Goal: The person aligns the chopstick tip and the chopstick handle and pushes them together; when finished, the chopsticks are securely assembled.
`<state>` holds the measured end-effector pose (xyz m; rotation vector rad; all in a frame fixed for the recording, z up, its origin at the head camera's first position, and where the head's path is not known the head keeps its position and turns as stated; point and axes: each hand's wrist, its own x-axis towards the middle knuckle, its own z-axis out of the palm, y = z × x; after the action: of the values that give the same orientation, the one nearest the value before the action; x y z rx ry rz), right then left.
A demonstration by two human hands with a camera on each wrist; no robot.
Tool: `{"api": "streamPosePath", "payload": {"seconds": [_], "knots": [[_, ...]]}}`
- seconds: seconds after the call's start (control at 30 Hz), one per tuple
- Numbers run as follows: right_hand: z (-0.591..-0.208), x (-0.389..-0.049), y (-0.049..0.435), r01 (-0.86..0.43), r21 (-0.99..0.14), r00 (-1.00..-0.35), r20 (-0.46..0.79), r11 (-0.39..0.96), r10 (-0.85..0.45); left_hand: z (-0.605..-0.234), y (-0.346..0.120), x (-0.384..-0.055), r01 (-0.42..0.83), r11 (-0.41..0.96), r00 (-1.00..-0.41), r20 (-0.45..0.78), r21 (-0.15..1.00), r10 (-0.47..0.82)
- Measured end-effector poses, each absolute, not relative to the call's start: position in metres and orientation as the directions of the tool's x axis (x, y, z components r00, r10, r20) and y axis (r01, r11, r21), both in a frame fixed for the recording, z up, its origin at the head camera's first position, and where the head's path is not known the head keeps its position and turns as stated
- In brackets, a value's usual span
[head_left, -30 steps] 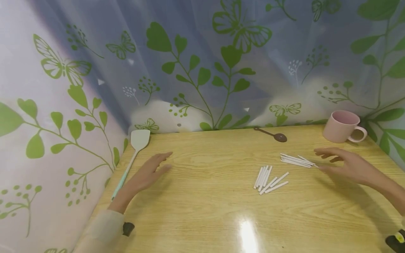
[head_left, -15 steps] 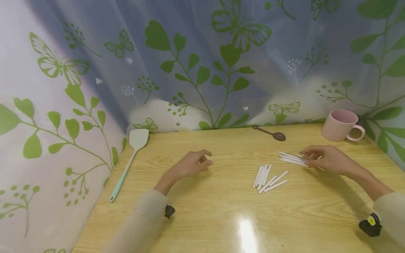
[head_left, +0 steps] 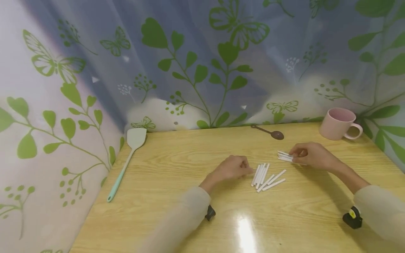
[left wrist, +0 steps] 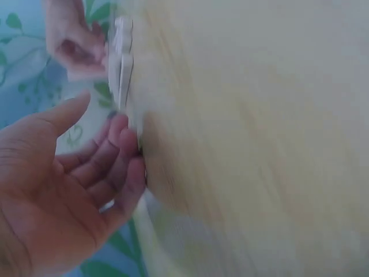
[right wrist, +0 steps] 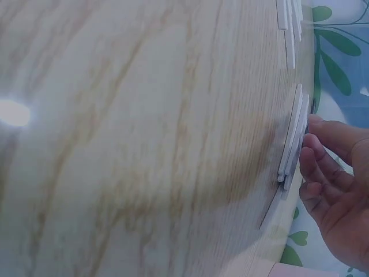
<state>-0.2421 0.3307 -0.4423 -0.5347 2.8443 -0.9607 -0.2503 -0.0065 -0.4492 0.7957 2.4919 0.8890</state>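
Note:
In the head view, a bundle of thin white sticks lies on the wooden table, partly covered by my right hand. My right thumb and fingers are bent over either side of its right part, and the right wrist view puts their tips close against the sticks; firm contact is hard to make out. A second, more spread group of white sticks lies to the left and nearer me. Just left of that group is my left hand, fingers loosely bent, with nothing held in the left wrist view.
A brown spoon lies at the table's back edge. Behind my right hand stands a pink mug, its handle to the right. At the far left lies a pale spatula with a mint handle. A patterned curtain borders the back.
My left hand has moved right, from beside the spatula to the nearer group of sticks. My right hand has moved left over the farther bundle. The sticks stay in place.

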Motion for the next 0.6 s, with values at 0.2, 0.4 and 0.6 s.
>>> {"api": "streamPosePath", "payload": {"seconds": [0.2, 0.4, 0.6], "knots": [[-0.444, -0.247, 0.325, -0.3, -0.589, -0.938, 0.039, 0.751, -0.344, -0.447, 0.02, -0.246, 0.384, 0.763, -0.81, -0.208, 0.52, 0.549], [-0.448, -0.249, 0.32, -0.327, -0.539, -0.936, 0.075, 0.776, -0.343, -0.443, 0.028, -0.245, 0.393, 0.796, -0.811, -0.234, 0.459, 0.536], [-0.447, -0.249, 0.316, -0.311, -0.506, -0.942, 0.051, 0.804, -0.332, -0.442, 0.031, -0.245, 0.38, 0.816, -0.824, -0.241, 0.436, 0.513]]}}
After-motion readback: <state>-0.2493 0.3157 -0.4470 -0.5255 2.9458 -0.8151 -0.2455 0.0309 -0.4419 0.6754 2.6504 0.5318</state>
